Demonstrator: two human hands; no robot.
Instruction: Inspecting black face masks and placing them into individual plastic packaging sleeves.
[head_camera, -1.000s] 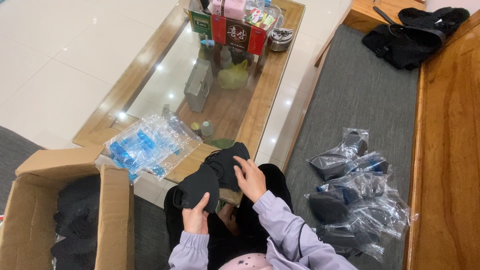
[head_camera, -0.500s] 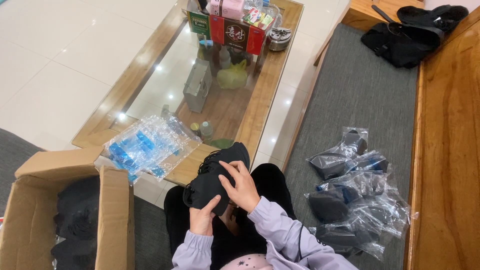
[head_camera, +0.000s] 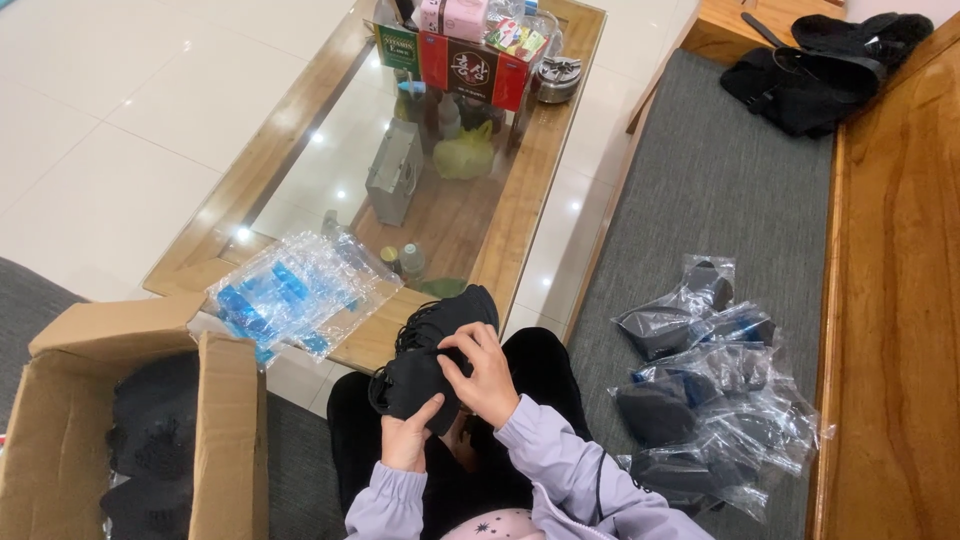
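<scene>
Both hands, left hand (head_camera: 407, 440) and right hand (head_camera: 487, 372), clasp a black shoe (head_camera: 425, 352) over the lap. Clear blue-printed bags (head_camera: 295, 295) lie at the surface's (head_camera: 500, 250) near corner; red box (head_camera: 472, 68) at far edge; cardboard box (head_camera: 60, 420) on floor.

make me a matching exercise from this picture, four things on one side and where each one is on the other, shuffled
Things:
1. black shoes
2. cardboard box
3. bagged shoes
4. empty plastic bags

Places:
A. on the grey cushion to the person's right
B. on the near corner of the glass-topped table
C. held in the left hand and right hand
D. on the floor at lower left, flaps open

Pairs: 1-C, 2-D, 3-A, 4-B
</scene>
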